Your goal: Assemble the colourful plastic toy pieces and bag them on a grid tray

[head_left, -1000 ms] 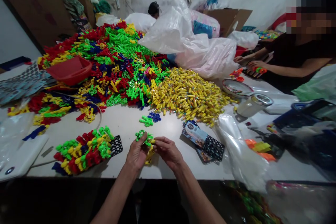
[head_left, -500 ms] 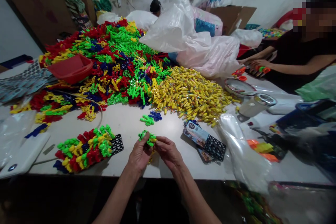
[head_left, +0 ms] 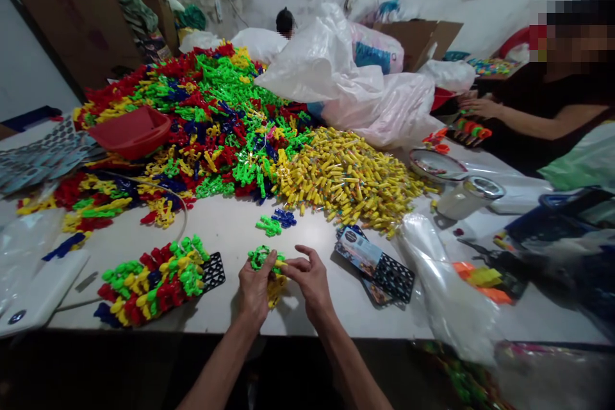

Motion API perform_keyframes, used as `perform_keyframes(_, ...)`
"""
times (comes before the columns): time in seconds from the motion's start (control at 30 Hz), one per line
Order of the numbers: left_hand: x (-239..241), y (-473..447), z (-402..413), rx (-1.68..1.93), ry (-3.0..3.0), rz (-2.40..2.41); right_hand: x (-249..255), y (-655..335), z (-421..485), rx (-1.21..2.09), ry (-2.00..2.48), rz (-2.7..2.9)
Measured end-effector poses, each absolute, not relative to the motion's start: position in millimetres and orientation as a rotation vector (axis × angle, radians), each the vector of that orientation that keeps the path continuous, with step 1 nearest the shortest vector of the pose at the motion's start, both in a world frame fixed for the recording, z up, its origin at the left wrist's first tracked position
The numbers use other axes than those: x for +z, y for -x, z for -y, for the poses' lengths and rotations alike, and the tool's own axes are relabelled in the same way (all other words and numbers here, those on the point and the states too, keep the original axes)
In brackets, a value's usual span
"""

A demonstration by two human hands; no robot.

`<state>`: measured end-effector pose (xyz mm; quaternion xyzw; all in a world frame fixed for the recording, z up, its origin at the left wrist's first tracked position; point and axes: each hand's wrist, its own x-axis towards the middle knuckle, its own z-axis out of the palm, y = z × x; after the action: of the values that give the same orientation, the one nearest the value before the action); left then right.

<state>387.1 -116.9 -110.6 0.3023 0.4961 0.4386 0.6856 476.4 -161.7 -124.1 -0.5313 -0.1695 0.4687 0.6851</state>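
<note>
My left hand (head_left: 254,288) grips a cluster of green and yellow plastic toy pieces (head_left: 265,259) near the table's front edge. My right hand (head_left: 308,278) pinches a small yellow piece at that cluster, with its other fingers spread. A filled black grid holder (head_left: 214,269) packed with red, green, yellow and blue pieces (head_left: 150,280) lies to the left. More black grid holders with a printed card (head_left: 379,266) lie to the right. Loose green (head_left: 268,225) and blue pieces (head_left: 286,217) lie just beyond my hands.
A big heap of coloured plastic pieces (head_left: 192,115) and a heap of yellow tubes (head_left: 343,176) fill the table's middle. A red basin (head_left: 129,131) sits at the left, plastic bags (head_left: 355,86) at the back. A person (head_left: 542,109) works at the right; another sits far behind.
My hands have stayed at the cluster; my right fingers have shifted and spread while pressing the yellow piece. The person at the right has moved their hands back along a row of pieces.
</note>
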Motion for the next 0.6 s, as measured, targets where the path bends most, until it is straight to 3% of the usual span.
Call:
perform_keyframes(0.17,-117.1,-371.1,79.0,0.932,-1.402,-1.363,-126.7,-516.4,145.8,1.052,1.541,0.902)
perform_keyframes(0.23,-118.2,-374.9,56.5,0.940,-1.865,-1.392,-121.0,-537.0,129.7,0.836,1.870,1.166)
perform_keyframes(0.33,-124.4,-392.5,32.2,0.644,-2.413,-1.341,-110.2,-561.9,93.5,0.517,2.190,1.271)
perform_keyframes(0.43,-136.1,-408.4,25.4,0.460,-2.538,-1.379,-105.1,-575.6,57.3,0.450,2.285,1.209)
perform_keyframes(0.6,-151.4,-407.0,33.1,0.518,-2.470,-1.401,-110.5,-583.6,43.4,0.559,2.293,1.146)
